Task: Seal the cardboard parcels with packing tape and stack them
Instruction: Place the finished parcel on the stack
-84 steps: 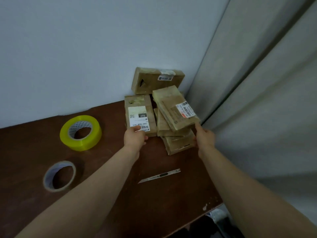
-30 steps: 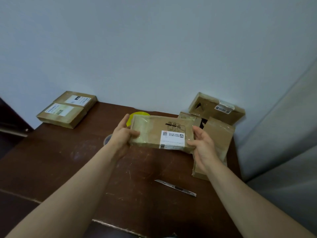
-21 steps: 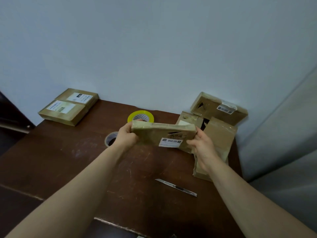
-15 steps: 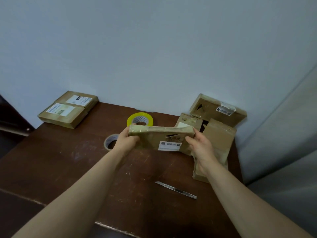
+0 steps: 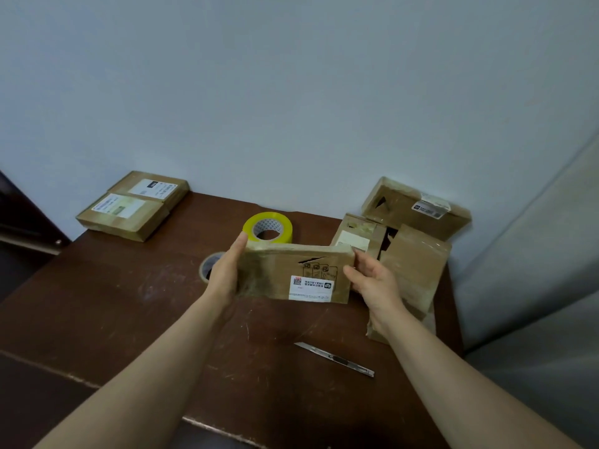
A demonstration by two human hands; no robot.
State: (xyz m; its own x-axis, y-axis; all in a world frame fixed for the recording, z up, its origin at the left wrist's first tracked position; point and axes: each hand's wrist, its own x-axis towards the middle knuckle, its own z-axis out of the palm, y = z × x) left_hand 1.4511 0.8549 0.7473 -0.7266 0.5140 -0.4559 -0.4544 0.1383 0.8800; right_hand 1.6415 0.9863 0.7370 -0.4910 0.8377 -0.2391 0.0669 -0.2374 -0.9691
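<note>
Parcel (image 5: 291, 273) held up over the middle of the counter (image 5: 113, 303), label side facing back, probably to check the torn slit before taping. Far left, pair of boxes (image 5: 133, 205) set aside, seemingly the stack begun; left hand (image 5: 223, 277) gripping the parcel's left end, thumb on the top corner, other fingers hidden behind. Yellow tape roll (image 5: 267, 225) and grey tape roll (image 5: 209, 265) close behind, within reach; right hand (image 5: 372, 283) pinching the right end, fingers curled over the top; loose pile (image 5: 415, 254) waiting beyond, knife (image 5: 334, 358) nearer for cutting.

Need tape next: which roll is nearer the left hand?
The grey roll, partly hidden behind the left hand; the yellow roll lies farther back on the table.
</note>
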